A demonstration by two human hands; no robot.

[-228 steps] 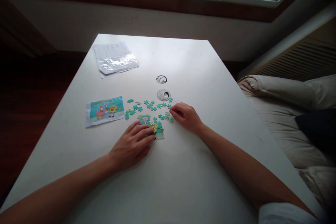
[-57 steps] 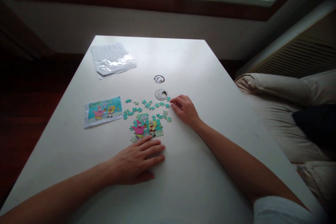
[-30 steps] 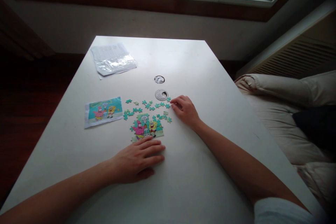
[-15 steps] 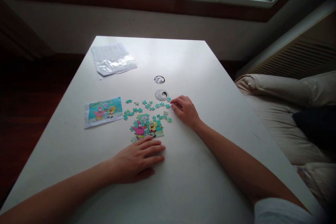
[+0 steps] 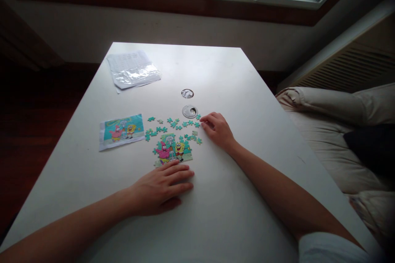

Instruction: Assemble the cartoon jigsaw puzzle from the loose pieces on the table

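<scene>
Drawn back toward the body since the earliest frame, the left hand [image 5: 162,187] now lies flat on the table [image 5: 234,197], fingers loosely spread, holding nothing visible. Just beyond its fingertips sits the joined puzzle section [image 5: 165,151]; one finger overlaps its near edge, pressing or not I cannot tell. At its far side, the right hand [image 5: 217,129] is curled narrow beside a single piece [image 5: 198,116]; whether it pinches anything is hidden. More loose pieces [image 5: 178,128] spread leftward from it. The printed picture [image 5: 119,132] lies beyond and left of the left hand, handy for comparing colours. I judge that light left fingertips should steady the section, with pieces pressed straight down, not sideways.
</scene>
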